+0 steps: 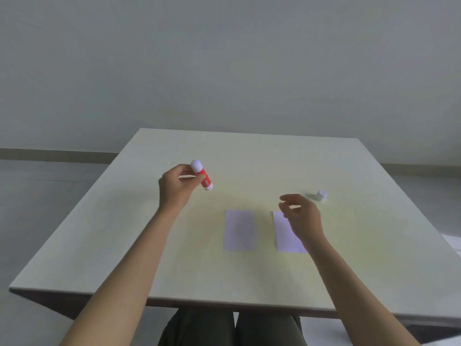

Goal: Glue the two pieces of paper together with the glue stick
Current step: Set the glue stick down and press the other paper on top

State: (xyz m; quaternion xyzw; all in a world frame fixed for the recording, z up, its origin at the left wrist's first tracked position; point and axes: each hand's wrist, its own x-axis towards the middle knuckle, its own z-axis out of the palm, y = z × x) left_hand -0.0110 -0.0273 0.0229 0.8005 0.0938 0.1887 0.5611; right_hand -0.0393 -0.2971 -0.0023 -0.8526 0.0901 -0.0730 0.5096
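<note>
Head view: left hand (178, 187) clamped the red-and-white plastic glue stick (202, 175).
Right hand (300, 216): empty, fingers apart.
White cap (321, 195): apparently off.
Advice: pin one pale rectangular paper (240, 230), then spread glue evenly.

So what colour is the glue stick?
Red in the middle with white ends; the glue stick shows clearly in the head view, held in the left hand.

Pale square table (249, 151), plain grey-white wall (224, 58), light baseboard (50, 154), grey floor (37, 196), soft even light
</note>
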